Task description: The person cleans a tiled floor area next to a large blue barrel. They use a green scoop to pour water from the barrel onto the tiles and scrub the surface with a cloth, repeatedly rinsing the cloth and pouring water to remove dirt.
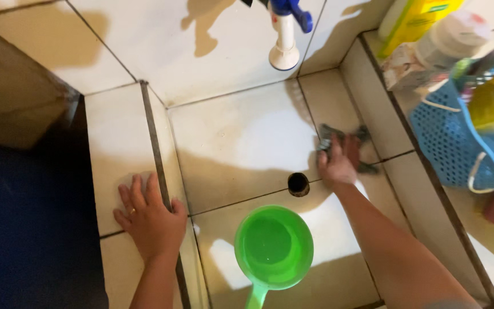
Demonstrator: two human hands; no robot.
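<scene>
Down in the sunken, white-tiled wash basin (241,137) we see the right hand (335,166) pressed onto a dark scrubbing cloth (347,143), fingers curled over it and holding it flat against the basin floor near the right wall, just past the open round drain hole (298,184). The cloth is bunched under the palm with its ends spreading toward the wall; we judge it is gripped this way so that pressure goes straight down into the tile. The left hand (150,217) lies open, holding nothing, its palm and spread fingers flat on the raised tiled ledge (115,143) at the basin's left edge, beside the dark metal strip that runs along it; we take that as a brace, carrying weight while the other arm reaches across. A green plastic dipper (274,247) sits on the basin floor between the two arms, near the drain, upright with water in it and its handle pointing back toward us, within easy reach of either hand. On the back wall a white and blue tap (286,34) hangs above the basin. To the right, on the upper ledge and well apart from the hands, stand a blue mesh basket (453,143), a yellow packet (415,20) and a pale bottle (450,40).
</scene>
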